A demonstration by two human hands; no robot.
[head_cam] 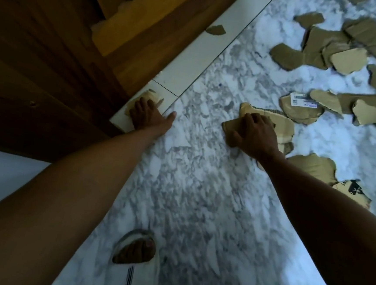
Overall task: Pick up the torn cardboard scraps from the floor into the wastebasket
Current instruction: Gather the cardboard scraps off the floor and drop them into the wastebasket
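Several torn brown cardboard scraps lie on a grey-white marble floor (pixel 201 189). My left hand (pixel 149 116) rests with its fingers flat on a small pale scrap (pixel 151 95) on the white border tile beside the wooden door. My right hand (pixel 257 134) has fingers and thumb curled round the edge of a brown scrap (pixel 229 126) that lies over a larger torn piece (pixel 284 125). More scraps lie to the right, one with a white label (pixel 301 106) and one with black print (pixel 353 191). A heap of scraps (pixel 327 47) sits at the upper right. No wastebasket is in view.
A dark wooden door or cabinet (pixel 53 62) fills the left side, with a white tile strip (pixel 188 72) along its foot and a lone scrap (pixel 216 29) on that strip. My foot in a white sandal (pixel 136 253) stands at the bottom centre.
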